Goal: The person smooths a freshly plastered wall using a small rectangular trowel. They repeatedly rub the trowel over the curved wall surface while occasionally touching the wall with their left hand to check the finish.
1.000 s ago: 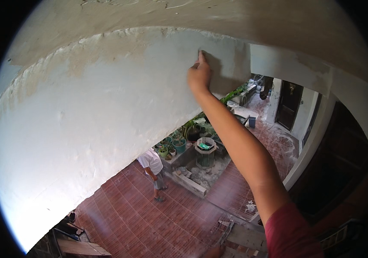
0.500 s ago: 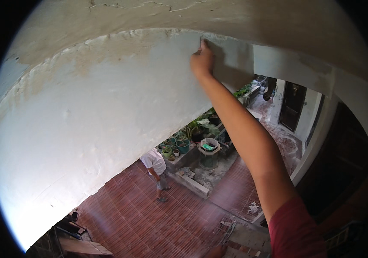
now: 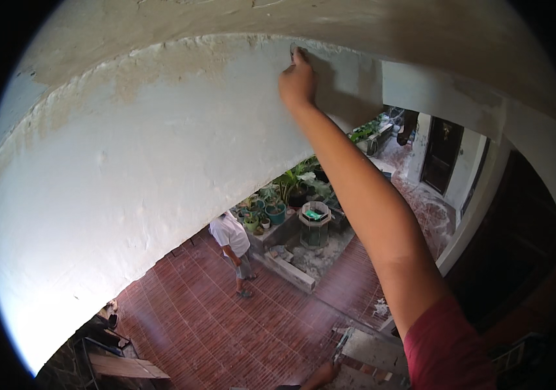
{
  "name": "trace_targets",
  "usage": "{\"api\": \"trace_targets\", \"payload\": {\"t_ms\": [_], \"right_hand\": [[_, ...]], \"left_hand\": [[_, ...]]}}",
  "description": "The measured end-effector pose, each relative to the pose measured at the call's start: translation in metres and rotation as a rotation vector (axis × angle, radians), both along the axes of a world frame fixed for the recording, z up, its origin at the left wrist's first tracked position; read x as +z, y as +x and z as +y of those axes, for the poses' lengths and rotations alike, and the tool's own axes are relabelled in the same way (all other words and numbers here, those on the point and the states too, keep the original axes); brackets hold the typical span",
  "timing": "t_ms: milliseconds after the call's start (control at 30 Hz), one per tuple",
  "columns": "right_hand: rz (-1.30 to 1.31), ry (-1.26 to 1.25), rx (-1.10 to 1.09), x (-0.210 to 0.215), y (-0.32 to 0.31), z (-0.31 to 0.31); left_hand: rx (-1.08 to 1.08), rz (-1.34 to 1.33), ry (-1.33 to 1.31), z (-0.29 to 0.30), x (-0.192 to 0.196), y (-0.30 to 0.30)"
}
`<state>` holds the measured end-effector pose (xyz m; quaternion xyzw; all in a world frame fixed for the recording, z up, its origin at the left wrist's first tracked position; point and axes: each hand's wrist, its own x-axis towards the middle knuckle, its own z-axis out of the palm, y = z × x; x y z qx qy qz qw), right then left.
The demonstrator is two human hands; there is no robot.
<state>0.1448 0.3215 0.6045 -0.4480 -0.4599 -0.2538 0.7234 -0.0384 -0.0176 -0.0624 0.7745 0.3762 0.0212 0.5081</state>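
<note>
My right hand (image 3: 298, 84) is raised at the end of a stretched arm, against the upper edge of a pale blue-white wall (image 3: 161, 149). Its fingers are closed, with the index finger extended upward. A small thin grey blade (image 3: 293, 49) appears pinched at the fingertips and touches the wall; most of it is hidden by the hand. Rough, brownish patches run along the seam where the wall meets the ceiling (image 3: 180, 19). I do not see my left hand. A dim arm-like shape (image 3: 320, 376) shows at the lower edge; whose it is cannot be made out.
Far below lies a red tiled floor (image 3: 206, 312), where a person in a white shirt (image 3: 229, 237) stands. Potted plants (image 3: 275, 211) and an octagonal planter (image 3: 315, 227) are beyond. A wooden board (image 3: 128, 367) is at lower left, a dark door (image 3: 442, 156) at right.
My right hand has shifted slightly up and left along the wall's top edge. The floor and plants sit a little higher in the view. More of the arm-like shape shows at the lower edge.
</note>
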Motion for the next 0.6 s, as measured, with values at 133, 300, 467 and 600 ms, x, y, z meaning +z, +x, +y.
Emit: {"api": "trace_targets", "payload": {"t_ms": [133, 300, 467, 600], "right_hand": [[-0.053, 0.022, -0.067, -0.014, -0.019, 0.007], [0.026, -0.071, 0.003, -0.005, -0.019, 0.003], [0.005, 0.134, -0.031, -0.006, -0.038, 0.004], [0.122, -0.047, -0.185, 0.002, -0.050, 0.015]], "left_hand": [[-0.018, 0.180, -0.043, 0.006, 0.006, 0.003], [-0.090, 0.367, -0.003, 0.010, 0.023, 0.008], [-0.032, 0.349, 0.036, 0.007, 0.032, 0.011], [-0.026, 0.336, 0.028, 0.010, 0.022, 0.006]]}}
